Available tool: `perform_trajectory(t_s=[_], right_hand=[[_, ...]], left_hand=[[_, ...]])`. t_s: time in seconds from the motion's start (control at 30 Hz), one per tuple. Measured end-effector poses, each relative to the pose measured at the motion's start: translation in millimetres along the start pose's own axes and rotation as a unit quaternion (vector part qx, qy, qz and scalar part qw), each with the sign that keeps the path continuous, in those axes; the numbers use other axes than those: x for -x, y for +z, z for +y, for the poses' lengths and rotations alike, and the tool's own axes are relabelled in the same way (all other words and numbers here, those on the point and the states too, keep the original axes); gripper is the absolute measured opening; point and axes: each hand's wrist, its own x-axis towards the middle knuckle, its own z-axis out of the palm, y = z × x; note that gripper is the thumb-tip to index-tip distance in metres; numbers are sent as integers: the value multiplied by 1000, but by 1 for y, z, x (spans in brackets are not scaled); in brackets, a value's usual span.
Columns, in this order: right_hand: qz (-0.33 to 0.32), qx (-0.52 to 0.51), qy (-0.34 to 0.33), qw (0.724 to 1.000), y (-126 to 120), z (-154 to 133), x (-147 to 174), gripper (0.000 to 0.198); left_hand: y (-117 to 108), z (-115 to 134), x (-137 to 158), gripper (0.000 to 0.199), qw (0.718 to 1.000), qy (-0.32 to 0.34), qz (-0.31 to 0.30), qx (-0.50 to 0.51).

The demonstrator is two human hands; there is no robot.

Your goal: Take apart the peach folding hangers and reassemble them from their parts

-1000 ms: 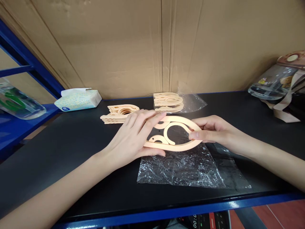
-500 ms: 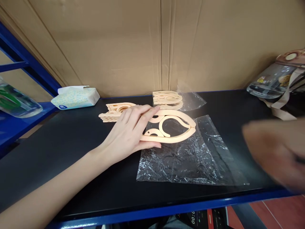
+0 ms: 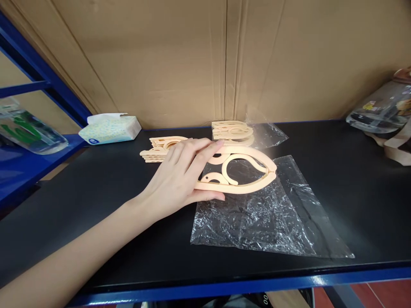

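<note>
My left hand [image 3: 183, 175] is closed around a folded peach plastic folding hanger [image 3: 253, 186], fingers along its far side and thumb along the near side. The hanger's curved hook lies tucked inside its two arms, and its tip points right. Under it a clear plastic bag [image 3: 244, 226] lies flat and crinkled. Behind my left hand is a stack of similar folded hangers [image 3: 154, 155]. At the bottom edge, below the tabletop, a strip of skin that seems to be my right hand or forearm [image 3: 285, 299] shows beside a dark screen; its fingers are hidden.
Further folded hangers [image 3: 233, 130] lie in a clear bag at the back, against a cardboard wall [image 3: 154, 64]. A tissue pack [image 3: 111, 130] sits back left, a clear bottle [image 3: 30, 130] beyond the blue frame. Another bottle with a strap [image 3: 379, 107] lies at right.
My right hand, blurred at the right before, has left that spot; skin now shows at the bottom edge by the screen. My left hand still holds the hanger. The view has shifted slightly.
</note>
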Motion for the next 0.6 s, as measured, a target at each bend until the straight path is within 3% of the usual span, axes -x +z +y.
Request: perform_trajectory(t_s=[0.17, 0.6], right_hand=[[17, 42, 24, 999, -4, -7, -2, 32], [58, 90, 51, 993, -9, -19, -9, 33]], left_hand=[[1, -1, 0, 85, 1000, -6, 2, 11], [0, 0, 0, 85, 1000, -8, -6, 16]])
